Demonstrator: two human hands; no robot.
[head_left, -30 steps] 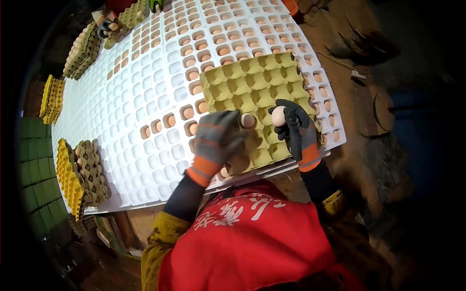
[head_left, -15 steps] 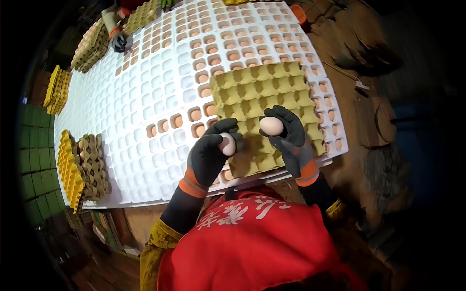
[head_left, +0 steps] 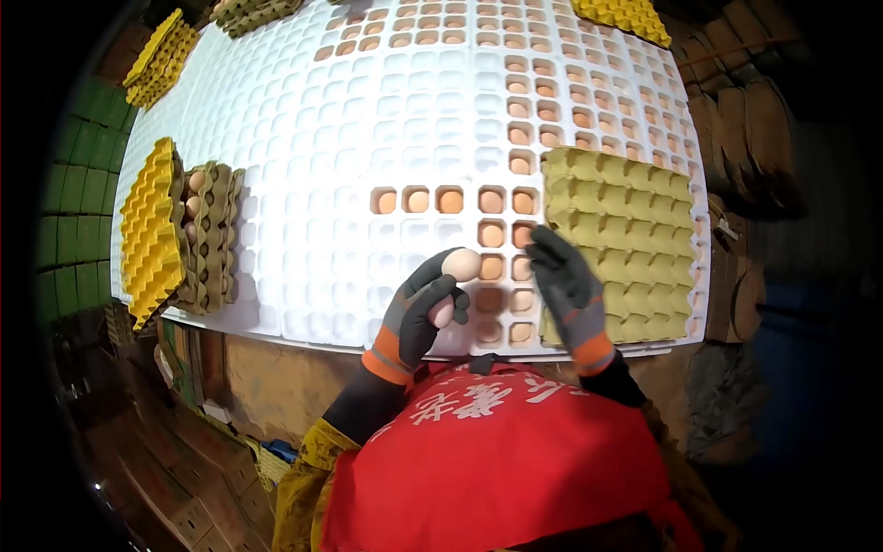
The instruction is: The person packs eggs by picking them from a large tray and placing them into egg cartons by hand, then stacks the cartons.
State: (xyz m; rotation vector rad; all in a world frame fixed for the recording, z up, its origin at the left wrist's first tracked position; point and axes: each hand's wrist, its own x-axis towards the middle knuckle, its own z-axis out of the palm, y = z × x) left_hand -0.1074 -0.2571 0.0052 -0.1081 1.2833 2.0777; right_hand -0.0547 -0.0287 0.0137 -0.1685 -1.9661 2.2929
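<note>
Wearing a dark glove with an orange cuff, my left hand [head_left: 418,308] is closed around two eggs. One pale egg [head_left: 462,265] sits at the fingertips, and a pinker egg [head_left: 441,312] rests lower, by the palm. My right hand [head_left: 568,290], gloved the same way, is over the left edge of an olive egg tray [head_left: 635,248], fingers stretched out and no egg showing in it. Beneath both hands lies a white foam tray [head_left: 331,235] with square pockets. Brown eggs fill the columns between my hands, and a short row with an egg [head_left: 417,199] runs left of them.
At the left edge, a yellow egg tray [head_left: 150,235] leans against olive trays [head_left: 210,239] holding eggs. More yellow trays [head_left: 162,57] stand at the far left, with others [head_left: 625,18] at the far right. Green crates [head_left: 78,235] are stacked beyond the left side.
The view has shifted left. The egg from my right hand is now with the other in my left hand. My right hand has opened out; the olive tray appears farther right.
</note>
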